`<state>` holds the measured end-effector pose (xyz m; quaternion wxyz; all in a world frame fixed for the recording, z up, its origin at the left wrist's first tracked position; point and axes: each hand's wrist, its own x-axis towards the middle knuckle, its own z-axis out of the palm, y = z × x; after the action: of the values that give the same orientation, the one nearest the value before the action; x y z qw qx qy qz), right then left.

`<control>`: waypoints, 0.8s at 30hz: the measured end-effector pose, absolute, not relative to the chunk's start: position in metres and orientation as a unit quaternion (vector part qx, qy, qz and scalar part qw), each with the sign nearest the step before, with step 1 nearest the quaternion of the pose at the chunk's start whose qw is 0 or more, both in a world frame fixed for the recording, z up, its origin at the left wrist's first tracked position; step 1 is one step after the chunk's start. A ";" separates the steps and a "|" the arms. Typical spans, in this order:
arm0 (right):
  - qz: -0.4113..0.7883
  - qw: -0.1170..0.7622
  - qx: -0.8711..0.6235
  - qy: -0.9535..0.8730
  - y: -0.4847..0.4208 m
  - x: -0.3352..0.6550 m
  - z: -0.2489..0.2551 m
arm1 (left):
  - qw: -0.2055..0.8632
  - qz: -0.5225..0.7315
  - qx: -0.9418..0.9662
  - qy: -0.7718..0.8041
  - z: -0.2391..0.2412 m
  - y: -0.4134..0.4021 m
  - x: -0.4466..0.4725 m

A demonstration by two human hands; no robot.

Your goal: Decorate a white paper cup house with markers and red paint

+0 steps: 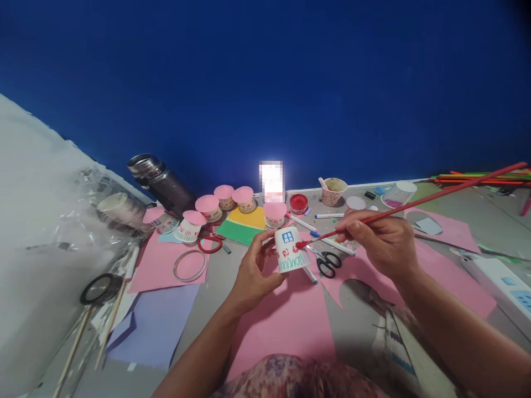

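In my left hand [258, 265] is an upside-down white paper cup [286, 264], its fingers wrapped round the left side. The cup bears a blue window drawing, red dabs and green zigzag strokes along the lower edge. My right hand [384, 243] pinches a long red paintbrush [398, 209]. Its red-coated tip touches or nearly touches the cup's right side. Beyond the cup stands an open pot of red paint [298, 203]. Several decorated cups with round pink paper tops, among them a nearer one [191, 228], stand at the back left.
Pink paper [286, 331] lies under my hands. Black-handled scissors [327, 262] and several markers [332, 242] lie right of the cup. A dark thermos [164, 185] and a tape ring [189, 266] are to the left; a white power strip [501, 282] is at right.
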<state>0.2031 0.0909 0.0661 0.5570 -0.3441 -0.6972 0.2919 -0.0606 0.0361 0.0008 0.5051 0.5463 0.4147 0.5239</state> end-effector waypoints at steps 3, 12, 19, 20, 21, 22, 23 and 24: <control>0.288 0.557 -0.343 -0.699 0.091 0.205 0.066 | 0.507 0.520 0.545 0.418 0.001 0.036 -0.060; 0.288 0.608 -0.344 -0.655 0.094 0.219 0.066 | 0.488 0.508 0.563 0.432 -0.001 0.038 -0.058; 0.261 0.684 -0.331 -0.596 0.096 0.220 0.079 | 0.380 0.519 0.585 0.494 -0.014 0.042 -0.054; 0.254 0.693 -0.324 -0.591 0.097 0.219 0.080 | 0.360 0.525 0.591 0.496 -0.015 0.043 -0.053; 0.248 0.697 -0.320 -0.592 0.097 0.219 0.080 | 0.353 0.530 0.594 0.491 -0.016 0.044 -0.053; 0.241 0.696 -0.319 -0.596 0.098 0.219 0.080 | 0.365 0.533 0.594 0.480 -0.017 0.045 -0.053; 0.233 0.693 -0.323 -0.601 0.098 0.219 0.080 | 0.389 0.533 0.592 0.463 -0.018 0.047 -0.054; 0.225 0.688 -0.328 -0.607 0.097 0.218 0.079 | 0.418 0.532 0.589 0.442 -0.019 0.048 -0.055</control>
<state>0.2181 0.0975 0.0791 0.6884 -0.3282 -0.6065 0.2247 -0.0546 0.0481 -0.0191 0.4182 0.5890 0.4423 0.5316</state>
